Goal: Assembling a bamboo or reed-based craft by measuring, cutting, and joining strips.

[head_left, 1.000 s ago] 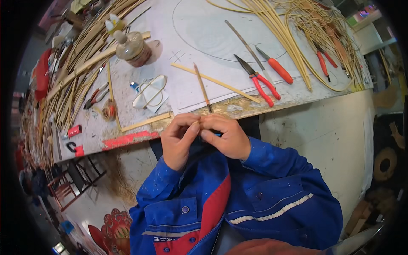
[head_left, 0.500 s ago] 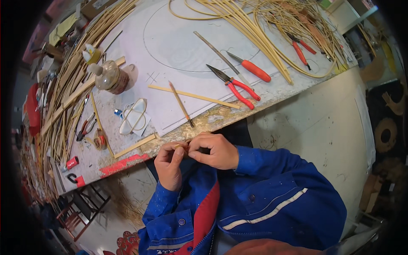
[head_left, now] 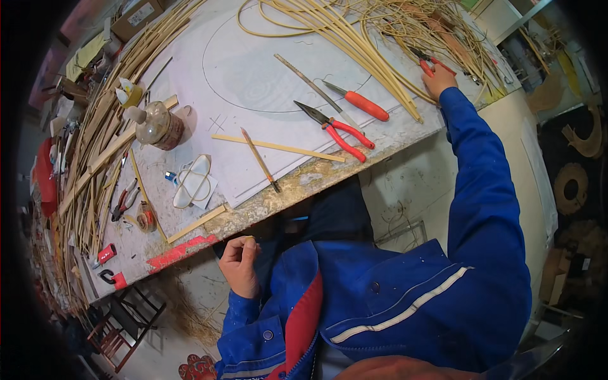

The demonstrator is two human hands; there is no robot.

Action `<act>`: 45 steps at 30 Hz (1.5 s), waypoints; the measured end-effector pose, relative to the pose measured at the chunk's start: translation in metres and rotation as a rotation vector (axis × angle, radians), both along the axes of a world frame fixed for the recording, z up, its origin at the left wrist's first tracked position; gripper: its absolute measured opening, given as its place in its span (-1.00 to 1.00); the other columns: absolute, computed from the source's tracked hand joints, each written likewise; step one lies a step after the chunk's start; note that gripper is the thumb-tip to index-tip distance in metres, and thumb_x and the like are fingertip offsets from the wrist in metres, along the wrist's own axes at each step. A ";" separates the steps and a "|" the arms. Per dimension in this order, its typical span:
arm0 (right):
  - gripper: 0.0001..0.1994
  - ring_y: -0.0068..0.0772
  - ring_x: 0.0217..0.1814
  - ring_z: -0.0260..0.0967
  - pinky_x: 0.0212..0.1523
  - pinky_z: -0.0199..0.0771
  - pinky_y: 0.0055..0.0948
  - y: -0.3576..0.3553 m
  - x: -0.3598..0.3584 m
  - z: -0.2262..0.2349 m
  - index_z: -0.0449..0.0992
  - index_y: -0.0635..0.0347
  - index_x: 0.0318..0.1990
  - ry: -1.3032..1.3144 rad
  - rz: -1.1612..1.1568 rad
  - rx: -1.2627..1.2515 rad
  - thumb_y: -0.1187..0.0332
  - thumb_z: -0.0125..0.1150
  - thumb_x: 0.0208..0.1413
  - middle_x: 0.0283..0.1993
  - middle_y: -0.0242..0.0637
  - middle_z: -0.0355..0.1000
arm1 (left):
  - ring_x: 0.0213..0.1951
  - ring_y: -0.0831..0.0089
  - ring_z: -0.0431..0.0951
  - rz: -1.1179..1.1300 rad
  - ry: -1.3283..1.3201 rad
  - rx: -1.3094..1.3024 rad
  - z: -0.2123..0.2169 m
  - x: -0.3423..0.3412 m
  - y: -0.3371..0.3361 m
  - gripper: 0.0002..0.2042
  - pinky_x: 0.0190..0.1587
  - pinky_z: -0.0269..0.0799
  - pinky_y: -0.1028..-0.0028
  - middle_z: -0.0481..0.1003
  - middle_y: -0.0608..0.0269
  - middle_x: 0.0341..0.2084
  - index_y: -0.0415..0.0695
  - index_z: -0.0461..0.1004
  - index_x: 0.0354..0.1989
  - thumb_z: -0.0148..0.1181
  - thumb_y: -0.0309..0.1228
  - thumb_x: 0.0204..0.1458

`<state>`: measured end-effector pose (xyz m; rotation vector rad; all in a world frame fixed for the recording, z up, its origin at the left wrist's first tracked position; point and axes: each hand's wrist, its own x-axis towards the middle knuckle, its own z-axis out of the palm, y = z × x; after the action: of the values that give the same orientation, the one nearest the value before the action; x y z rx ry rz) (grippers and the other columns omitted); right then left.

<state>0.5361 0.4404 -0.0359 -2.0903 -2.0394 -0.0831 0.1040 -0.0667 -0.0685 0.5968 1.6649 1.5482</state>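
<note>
Right hand (head_left: 438, 79) is stretched far out to the right end of the surface (head_left: 253, 76), fingers laid on red-handled pliers (head_left: 425, 60) lying among the tangle of cane strands (head_left: 354, 31); can't tell whether the fingers are closed round the handles or just resting on them. Left hand (head_left: 242, 266) sits below the near edge of the surface, close to the blue jacket (head_left: 405, 297), fingers curled with thumb and forefinger pinched on something small and pale (too small to identify). Mid-surface, untouched: second red pliers (head_left: 335, 126), red-handled awl (head_left: 356, 101), long wooden slat (head_left: 278, 147) with a pencil-like stick (head_left: 259, 159) crossing it. Glass jar (head_left: 155, 125) stands upright at left, beside a pile of bamboo strips (head_left: 95, 152).
</note>
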 end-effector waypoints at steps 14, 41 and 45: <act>-0.68 -0.43 -0.28 0.50 -0.27 0.47 -0.42 -0.132 0.005 0.124 0.59 0.33 -0.04 0.642 0.328 0.175 0.29 0.33 0.15 -0.32 -0.27 0.56 | -0.35 0.61 0.50 -0.100 0.057 -0.010 -0.002 -0.001 0.013 -0.83 -0.21 0.42 0.57 0.58 0.33 -0.40 -0.25 0.60 -0.16 0.34 -0.39 0.25; -0.47 -0.49 -0.11 0.44 -0.03 0.45 -0.44 -0.375 -0.157 -0.011 0.51 0.28 0.21 1.201 0.547 -1.267 0.53 0.20 -0.01 -0.08 -0.33 0.54 | -0.25 0.61 0.54 -0.074 0.073 -0.013 0.000 0.007 -0.010 -0.85 -0.14 0.47 0.55 0.64 0.31 -0.29 -0.24 0.64 -0.13 0.38 -0.43 0.22; -0.60 -0.45 -0.16 0.45 -0.07 0.46 -0.41 -0.364 -0.171 0.000 0.52 0.26 0.08 0.734 0.786 -1.089 0.48 0.26 0.03 -0.19 -0.21 0.51 | -0.29 0.56 0.56 -0.126 0.373 0.073 0.000 0.004 -0.004 -0.87 -0.16 0.47 0.55 0.63 0.26 -0.31 -0.23 0.64 -0.16 0.39 -0.45 0.20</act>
<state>0.3653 0.0763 -0.0362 -1.0568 -2.3419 1.9133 0.1085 -0.0711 -0.0689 1.0616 1.8054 1.4747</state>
